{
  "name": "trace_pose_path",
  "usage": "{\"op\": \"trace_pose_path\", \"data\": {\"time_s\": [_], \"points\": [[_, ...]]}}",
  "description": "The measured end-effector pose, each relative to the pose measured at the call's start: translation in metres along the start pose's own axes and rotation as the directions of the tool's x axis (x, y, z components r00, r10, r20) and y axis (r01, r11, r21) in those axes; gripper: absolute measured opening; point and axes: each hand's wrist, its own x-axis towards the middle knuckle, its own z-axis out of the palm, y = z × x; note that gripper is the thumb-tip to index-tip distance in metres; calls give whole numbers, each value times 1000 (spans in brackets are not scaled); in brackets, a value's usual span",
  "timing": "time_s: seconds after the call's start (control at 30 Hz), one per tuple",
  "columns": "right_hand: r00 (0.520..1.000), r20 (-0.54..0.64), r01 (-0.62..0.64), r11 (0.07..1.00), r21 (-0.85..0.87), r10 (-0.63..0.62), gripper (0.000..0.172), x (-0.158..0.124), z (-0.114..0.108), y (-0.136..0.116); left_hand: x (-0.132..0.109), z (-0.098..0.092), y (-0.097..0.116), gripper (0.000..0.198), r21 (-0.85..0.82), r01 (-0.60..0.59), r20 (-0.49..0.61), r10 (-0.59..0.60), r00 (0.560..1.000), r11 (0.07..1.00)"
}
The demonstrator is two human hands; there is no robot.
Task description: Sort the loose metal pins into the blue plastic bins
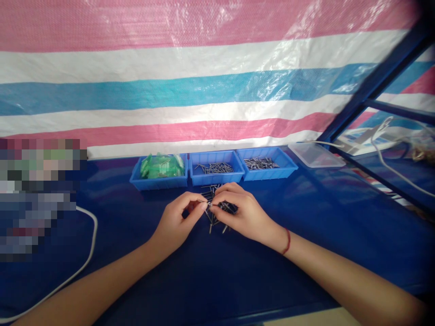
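Metal pins (212, 220) are lying in a loose, crisscrossed pile on the blue desk (204, 280), partly hidden under the hands and just in front of three blue bins. Left hand (178, 219) is pinching with thumb and forefinger, its grip closed on one end of a small metal piece (209, 204); right hand (249, 212) is meeting it fingertip to fingertip, its grip apparently grasping the same piece from the other side. Whether one part or two are sitting between the fingers, the observer cannot tell at this size. Both hands are hovering over the pile, the piece showing just above it. Step in hand, by judgement: handling a single piece two-handed, perhaps fitting or checking it. Next move seems to be calling for a steady left pinch and a fine adjustment by the right fingertips, without disturbing the pins underneath. Behind, the left bin (159, 183) is holding green packets (161, 166); the middle bin (217, 180) and the right bin (272, 174) are each holding more slim metal pieces. Clear plastic tray (316, 155) is resting just beyond the right bin; white cable (95, 226) is curving across the desk's left side, well apart from the work.
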Motion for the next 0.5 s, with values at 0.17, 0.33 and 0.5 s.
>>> {"op": "trace_pose_path", "data": {"time_s": [0.17, 0.33, 0.5], "points": [[998, -55, -23, 999, 44, 25, 5, 0, -2, 1, 2, 0, 1, 14, -2, -19, 0, 19, 1000, 1000], [997, -66, -24, 998, 59, 28, 6, 0, -4, 0, 3, 0, 0, 14, -7, -3, 36, 4, 999, 1000], [999, -53, 1, 997, 82, 4, 4, 0, -7, -6, 3, 0, 0, 15, 22, -10, 71, 8, 997, 1000]]}}
